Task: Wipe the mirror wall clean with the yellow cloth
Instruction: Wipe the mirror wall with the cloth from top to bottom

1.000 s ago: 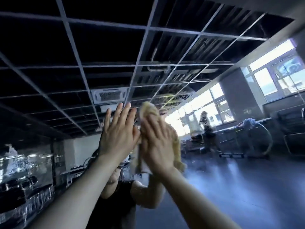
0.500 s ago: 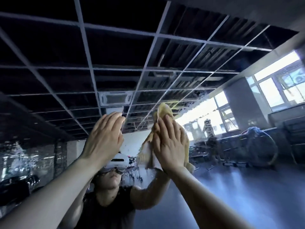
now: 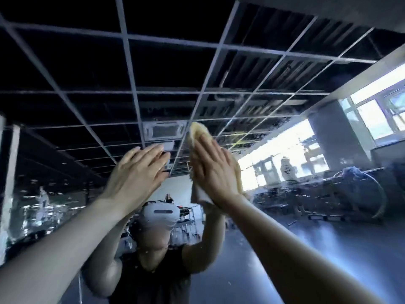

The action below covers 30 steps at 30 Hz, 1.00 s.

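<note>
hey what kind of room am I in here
Probably a large studio or activity hall: a mirror wall reflects open floor, big windows and an exposed grid ceiling.

Mirror wall (image 3: 285,238), upright, filling the view. Pressed flat against it under the right hand (image 3: 213,170): yellow cloth (image 3: 198,132), showing above the fingertips and below the heel of the palm. Just left of that hand, left hand (image 3: 137,172) spread toward the glass, contact unclear. Right of the right hand, streaky smears (image 3: 252,141) on the glass.
</note>
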Motion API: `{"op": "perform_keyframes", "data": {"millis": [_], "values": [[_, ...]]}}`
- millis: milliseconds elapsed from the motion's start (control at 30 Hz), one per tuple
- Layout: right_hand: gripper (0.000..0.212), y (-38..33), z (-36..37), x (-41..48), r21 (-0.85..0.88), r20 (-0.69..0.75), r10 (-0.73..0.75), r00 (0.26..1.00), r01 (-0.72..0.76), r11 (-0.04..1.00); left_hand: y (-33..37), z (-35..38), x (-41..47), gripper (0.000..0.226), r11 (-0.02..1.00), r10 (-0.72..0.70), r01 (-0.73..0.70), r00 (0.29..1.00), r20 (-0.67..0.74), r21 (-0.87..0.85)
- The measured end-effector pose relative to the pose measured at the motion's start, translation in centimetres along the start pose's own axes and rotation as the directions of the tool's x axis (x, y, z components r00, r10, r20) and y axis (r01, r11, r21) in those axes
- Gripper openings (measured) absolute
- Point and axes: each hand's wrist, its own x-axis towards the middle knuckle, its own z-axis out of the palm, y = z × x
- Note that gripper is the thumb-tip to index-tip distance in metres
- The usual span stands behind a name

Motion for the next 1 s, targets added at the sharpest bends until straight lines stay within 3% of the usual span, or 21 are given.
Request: {"op": "perform_keyframes", "data": {"millis": [100, 167, 233, 333, 400, 467, 533, 633, 700, 767, 867, 1000], "values": [[0.060, -1.1, 0.4, 3.6, -0.004, -0.010, 0.194, 0.981, -0.194, 0.981, -1.4, 0.0, -0.7, 0.052, 0.997, 0.045, -0.044, 0.999, -0.015, 0.070], [0.058, -3.1, 0.8, 5.5, -0.004, -0.029, 0.242, 0.970, -0.242, 0.970, -3.3, -0.2, -1.2, 0.051, 0.995, 0.059, -0.057, 0.998, -0.027, 0.082], [0.056, -5.0, 1.3, 6.4, 0.009, -0.057, 0.189, 0.980, -0.189, 0.982, -5.7, -0.6, -2.0, 0.052, 0.996, 0.045, -0.041, 0.998, -0.043, 0.080], [0.048, -9.1, 2.3, 5.7, 0.075, -0.073, -0.097, 0.993, 0.103, 0.992, -8.2, -0.9, -3.4, 0.059, 0.998, 0.013, -0.010, 0.998, -0.054, 0.066], [0.047, -11.7, 3.1, 4.3, 0.133, -0.020, -0.331, 0.943, 0.331, 0.934, -8.5, -0.7, -4.2, 0.051, 0.999, 0.005, 0.000, 0.996, -0.090, 0.053], [0.048, -12.1, 3.3, 4.2, 0.157, 0.002, -0.418, 0.908, 0.413, 0.897, -8.5, -0.6, -4.9, 0.047, 0.999, 0.010, -0.006, 0.994, -0.113, 0.041], [0.049, -11.6, 3.2, 5.5, 0.118, -0.022, -0.360, 0.933, 0.360, 0.926, -9.3, -1.2, -5.5, 0.046, 0.999, 0.039, -0.036, 0.994, -0.097, 0.034], [0.055, -12.9, 3.4, 8.2, 0.097, -0.051, -0.098, 0.994, 0.102, 0.990, -12.1, -2.0, -6.3, 0.046, 0.997, 0.055, -0.051, 0.997, -0.059, 0.066], [0.058, -15.5, 4.1, 9.3, 0.111, -0.071, 0.022, 0.997, -0.014, 0.994, -14.4, -2.4, -7.0, 0.047, 0.995, 0.016, -0.012, 0.999, -0.041, 0.098], [0.059, -18.2, 4.9, 9.6, 0.132, -0.073, -0.018, 0.997, 0.027, 0.991, -16.6, -2.6, -8.0, 0.047, 0.989, -0.005, 0.008, 1.000, -0.020, 0.149], [0.053, -21.4, 6.3, 8.2, 0.158, -0.066, -0.199, 0.978, 0.207, 0.965, -18.6, -2.8, -10.0, 0.045, 0.988, -0.027, 0.028, 1.000, -0.011, 0.154], [0.066, -21.3, 5.4, 6.7, 0.248, 0.050, -0.326, 0.944, 0.305, 0.920, -17.9, -2.6, -11.4, 0.044, 0.984, -0.130, 0.125, 0.991, -0.028, -0.129]]}}
